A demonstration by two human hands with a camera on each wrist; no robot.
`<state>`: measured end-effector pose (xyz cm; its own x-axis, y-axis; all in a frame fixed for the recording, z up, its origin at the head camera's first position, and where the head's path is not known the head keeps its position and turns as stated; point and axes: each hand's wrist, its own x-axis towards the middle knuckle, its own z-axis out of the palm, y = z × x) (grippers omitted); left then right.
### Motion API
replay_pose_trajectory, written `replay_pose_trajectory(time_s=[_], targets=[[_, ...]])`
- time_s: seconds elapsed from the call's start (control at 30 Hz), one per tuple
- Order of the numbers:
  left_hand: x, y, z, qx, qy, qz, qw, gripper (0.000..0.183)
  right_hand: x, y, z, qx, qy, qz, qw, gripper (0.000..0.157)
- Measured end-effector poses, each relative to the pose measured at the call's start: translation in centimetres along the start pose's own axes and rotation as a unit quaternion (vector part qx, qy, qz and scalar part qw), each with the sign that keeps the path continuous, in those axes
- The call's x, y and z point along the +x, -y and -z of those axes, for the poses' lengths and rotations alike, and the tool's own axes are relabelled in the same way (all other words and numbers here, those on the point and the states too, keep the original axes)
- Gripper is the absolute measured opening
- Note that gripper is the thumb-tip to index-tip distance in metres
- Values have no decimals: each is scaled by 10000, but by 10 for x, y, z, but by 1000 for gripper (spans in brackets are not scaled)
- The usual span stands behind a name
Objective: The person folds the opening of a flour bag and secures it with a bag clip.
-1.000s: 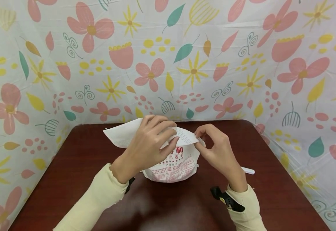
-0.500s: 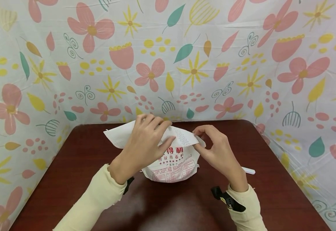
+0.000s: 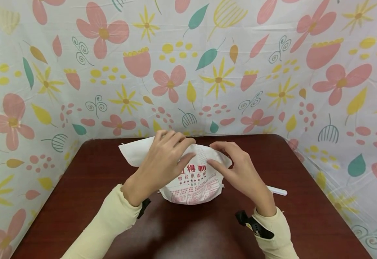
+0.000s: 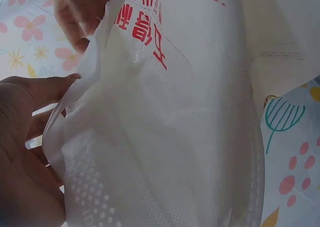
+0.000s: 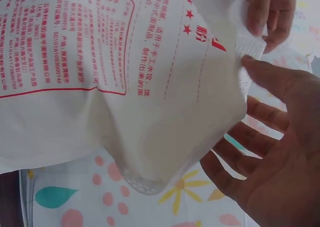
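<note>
A white flour bag with red printing stands at mid-table, its top edge slack and partly folded. In the head view my left hand holds this top edge from the left, thumb in front. The left wrist view shows the left thumb on the plastic and other fingers behind the edge. My right hand pinches the upper edge near the right corner. In the right wrist view, the right thumb lies on the edge and the fingers pass behind the bag. The bag's inside is hidden.
A small white stick-like object lies on the dark red-brown table, partly behind the right wrist. A flower-printed curtain stands along the table's back and sides. Dark camera straps sit at the wrists.
My right hand has shifted left along the bag's top edge and taken a new grip. The folded flap has come up, uncovering more red lettering. The left hand has moved only slightly.
</note>
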<state>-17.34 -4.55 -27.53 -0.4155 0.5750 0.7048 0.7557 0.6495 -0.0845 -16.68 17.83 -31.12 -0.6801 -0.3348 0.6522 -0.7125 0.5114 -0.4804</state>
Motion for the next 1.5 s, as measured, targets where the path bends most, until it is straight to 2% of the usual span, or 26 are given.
replay_pose_trajectory(time_s=[0.1,0.23,0.53,0.7,0.93,1.5], targets=[[0,-1,0,2,13,-49,10000,21,-2,-14,-5,-191,-14,80,9998,37],[0,-1,-1,-5,-3,-91,10000,18,-4,-20,-8,-293,-26,103,9995,34],[0,0,-4,-82,-71,-59,9999,14,-3,-18,-10,-290,-37,-23,9996,38],[0,-1,-4,-55,-120,-76,9999,19,-3,-17,-13,-339,-47,-70,9994,41],[0,-2,-4,233,88,14,9997,22,-3,-17,-14,-441,-103,-7,9990,38],[-4,-2,-5,132,171,-53,9998,17,-3,-25,-14,-461,-57,19,9989,22]])
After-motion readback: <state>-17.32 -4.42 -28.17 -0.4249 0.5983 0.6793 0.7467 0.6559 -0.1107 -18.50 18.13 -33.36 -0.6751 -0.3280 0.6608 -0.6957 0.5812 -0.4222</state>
